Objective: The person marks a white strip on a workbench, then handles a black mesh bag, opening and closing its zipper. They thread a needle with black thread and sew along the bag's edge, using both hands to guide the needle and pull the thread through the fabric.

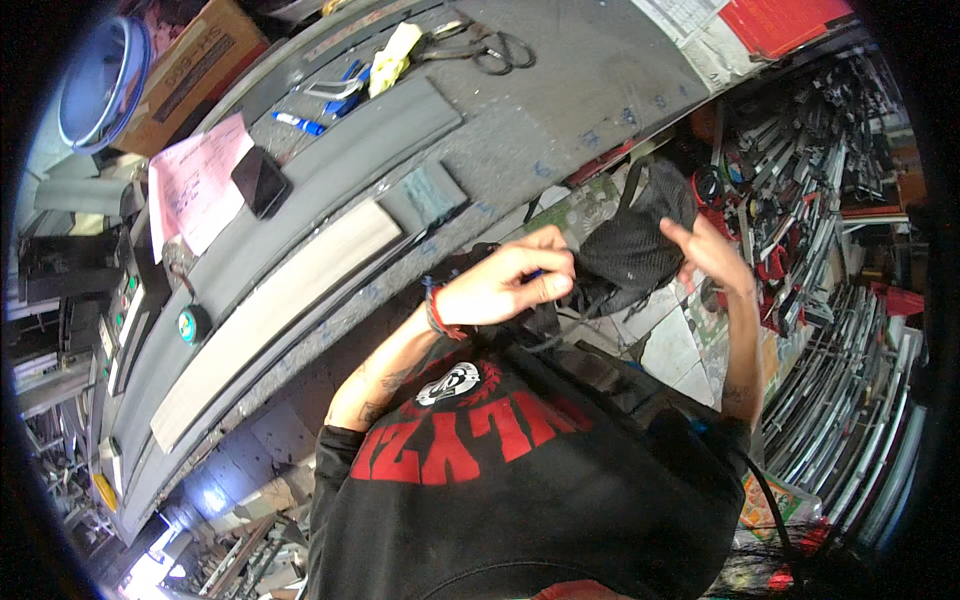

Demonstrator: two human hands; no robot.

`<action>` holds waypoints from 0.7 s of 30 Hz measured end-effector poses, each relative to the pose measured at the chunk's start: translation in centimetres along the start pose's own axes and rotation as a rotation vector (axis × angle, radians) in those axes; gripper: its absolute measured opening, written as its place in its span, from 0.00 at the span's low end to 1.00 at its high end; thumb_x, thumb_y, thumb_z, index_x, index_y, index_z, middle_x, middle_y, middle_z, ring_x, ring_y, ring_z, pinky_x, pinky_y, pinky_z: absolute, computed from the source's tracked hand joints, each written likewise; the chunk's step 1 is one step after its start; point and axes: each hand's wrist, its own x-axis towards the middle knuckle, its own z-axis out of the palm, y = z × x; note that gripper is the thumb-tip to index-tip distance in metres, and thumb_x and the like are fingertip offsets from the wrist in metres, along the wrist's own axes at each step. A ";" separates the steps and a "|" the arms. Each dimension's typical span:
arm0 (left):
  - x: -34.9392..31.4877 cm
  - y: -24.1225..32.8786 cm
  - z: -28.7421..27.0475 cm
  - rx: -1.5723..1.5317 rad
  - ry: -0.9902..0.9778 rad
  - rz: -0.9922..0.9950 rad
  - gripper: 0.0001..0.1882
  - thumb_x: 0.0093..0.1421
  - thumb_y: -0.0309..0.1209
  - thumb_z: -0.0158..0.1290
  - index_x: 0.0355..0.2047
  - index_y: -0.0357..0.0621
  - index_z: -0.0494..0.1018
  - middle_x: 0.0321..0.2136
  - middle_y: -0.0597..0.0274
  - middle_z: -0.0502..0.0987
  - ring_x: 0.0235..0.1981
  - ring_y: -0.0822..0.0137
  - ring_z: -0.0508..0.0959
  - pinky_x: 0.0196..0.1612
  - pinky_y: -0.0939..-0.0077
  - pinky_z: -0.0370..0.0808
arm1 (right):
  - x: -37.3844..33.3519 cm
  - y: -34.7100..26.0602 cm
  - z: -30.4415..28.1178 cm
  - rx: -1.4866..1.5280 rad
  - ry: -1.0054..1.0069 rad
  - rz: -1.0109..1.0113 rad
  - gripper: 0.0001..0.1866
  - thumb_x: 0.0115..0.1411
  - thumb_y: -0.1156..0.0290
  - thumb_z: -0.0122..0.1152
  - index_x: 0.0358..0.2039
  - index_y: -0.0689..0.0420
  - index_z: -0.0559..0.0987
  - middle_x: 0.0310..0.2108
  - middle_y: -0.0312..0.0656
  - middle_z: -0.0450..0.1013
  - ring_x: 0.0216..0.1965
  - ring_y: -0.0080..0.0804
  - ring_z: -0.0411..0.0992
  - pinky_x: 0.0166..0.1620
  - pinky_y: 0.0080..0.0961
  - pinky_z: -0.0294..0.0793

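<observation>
Long metal strips (840, 375) are lying stacked to the right of a grey workbench (560, 75), and a dark mesh bundle (640, 245) is resting between the person's hands. Beside it, the left hand (508, 280) is curling its fingers against the thumb, any grip hidden; the right hand (715, 252) is spreading its fingers loosely at the bundle's edge, contact unclear.

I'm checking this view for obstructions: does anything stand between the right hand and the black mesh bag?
Nothing visible does. The right hand is at the right side of the black mesh bag, its thumb overlapping the mesh in this view; whether they touch is hard to tell.
</observation>
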 end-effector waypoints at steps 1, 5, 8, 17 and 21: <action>1.2 0.6 -1.0 0.023 0.051 0.021 0.12 0.63 0.35 0.50 0.29 0.37 0.70 0.30 0.60 0.65 0.36 0.66 0.65 0.43 0.72 0.63 | 0.5 -1.9 -1.4 -0.063 0.016 -0.032 0.15 0.65 0.63 0.46 0.46 0.60 0.66 0.16 0.37 0.63 0.08 0.26 0.65 0.10 0.24 0.66; 5.0 0.6 -5.6 0.087 0.188 0.059 0.10 0.63 0.33 0.50 0.30 0.37 0.68 0.34 0.61 0.65 0.40 0.67 0.64 0.47 0.74 0.61 | 5.5 -7.8 -5.8 -0.385 0.085 -0.119 0.20 0.64 0.60 0.45 0.26 0.67 0.68 0.11 0.39 0.64 0.08 0.27 0.65 0.10 0.24 0.63; 7.1 -1.4 -8.9 0.203 0.282 0.033 0.12 0.64 0.35 0.49 0.29 0.37 0.67 0.34 0.62 0.64 0.41 0.67 0.63 0.47 0.75 0.60 | 12.6 -11.5 -7.5 -0.519 -0.126 -0.177 0.22 0.61 0.62 0.45 0.22 0.71 0.67 0.10 0.44 0.66 0.08 0.29 0.67 0.10 0.25 0.65; 9.2 -7.5 -14.1 0.570 0.555 -0.186 0.12 0.61 0.35 0.50 0.30 0.36 0.70 0.33 0.55 0.66 0.37 0.61 0.66 0.42 0.70 0.65 | 25.9 -16.8 -6.3 -0.725 -0.112 -0.322 0.28 0.62 0.53 0.49 0.22 0.71 0.70 0.17 0.49 0.71 0.15 0.31 0.73 0.16 0.28 0.73; 8.6 -8.7 -13.3 0.642 0.738 -0.304 0.13 0.61 0.38 0.50 0.32 0.39 0.72 0.35 0.50 0.65 0.35 0.57 0.68 0.39 0.67 0.68 | 23.6 -15.8 -5.5 -0.610 0.420 -0.941 0.18 0.61 0.57 0.53 0.29 0.62 0.75 0.24 0.44 0.73 0.24 0.35 0.74 0.30 0.29 0.73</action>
